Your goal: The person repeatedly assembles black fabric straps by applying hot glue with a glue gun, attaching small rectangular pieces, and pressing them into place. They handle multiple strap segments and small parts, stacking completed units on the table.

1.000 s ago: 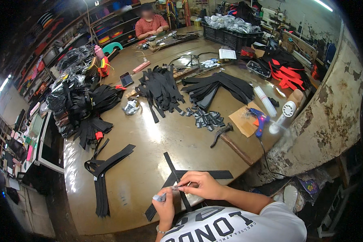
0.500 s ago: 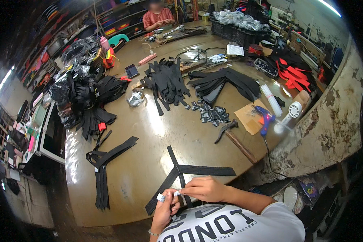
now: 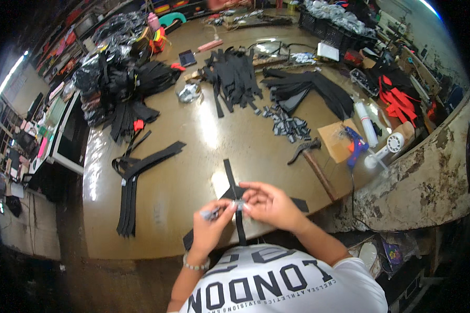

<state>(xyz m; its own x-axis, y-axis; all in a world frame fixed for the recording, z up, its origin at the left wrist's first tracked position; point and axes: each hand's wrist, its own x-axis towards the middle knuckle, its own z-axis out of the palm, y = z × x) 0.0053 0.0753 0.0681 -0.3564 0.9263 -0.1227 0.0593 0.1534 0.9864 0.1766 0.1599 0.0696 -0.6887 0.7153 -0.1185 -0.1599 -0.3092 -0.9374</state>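
Over the brown table, the left fingers and right fingers clamp a small grey piece between them, apparently for two-sided steadiness, with a black strap beneath them.

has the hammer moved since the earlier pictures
No. The hammer lies in the same spot on the table, its handle end still by the edge, beside the brown paper; only the view shifted.

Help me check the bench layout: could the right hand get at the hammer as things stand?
Probably yes: the hammer lies beyond the right hand, on its own side, with nothing seen blocking the way, though that hand pinches a small grey piece.
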